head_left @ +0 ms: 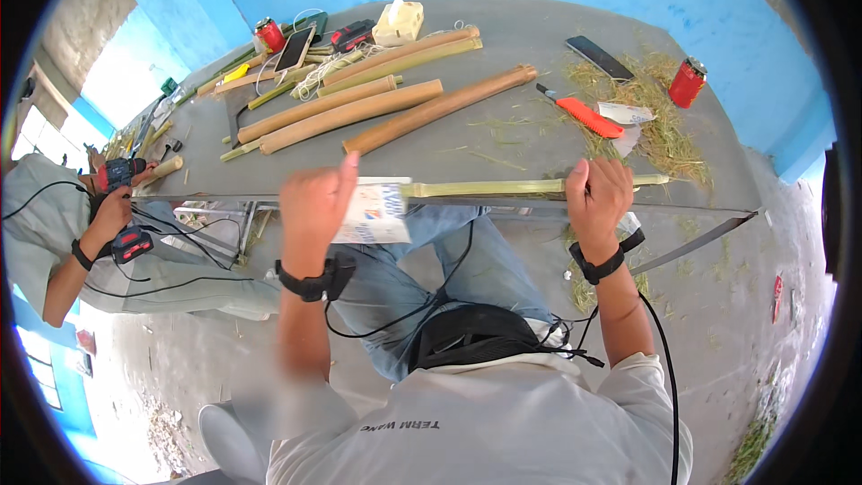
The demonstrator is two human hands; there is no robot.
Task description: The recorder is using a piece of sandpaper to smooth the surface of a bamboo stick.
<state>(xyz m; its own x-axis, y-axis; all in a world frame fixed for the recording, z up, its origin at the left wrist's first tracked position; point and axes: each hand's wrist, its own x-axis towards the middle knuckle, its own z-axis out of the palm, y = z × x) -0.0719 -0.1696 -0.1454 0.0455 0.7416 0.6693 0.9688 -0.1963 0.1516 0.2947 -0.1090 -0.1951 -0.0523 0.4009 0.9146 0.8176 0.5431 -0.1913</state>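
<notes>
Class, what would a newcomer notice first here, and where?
Probably the pale green bamboo strip across the middle, gripped in the right hand, with the left hand holding a white sheet at its left end. Next come the bright orange-handled knife beyond the right hand and thick bamboo lengths left of it.

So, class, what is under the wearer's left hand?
A white sheet emerges right of the left hand, a green strip extending beyond it. The hand hides the rest, including whether the strip runs beneath.
</notes>
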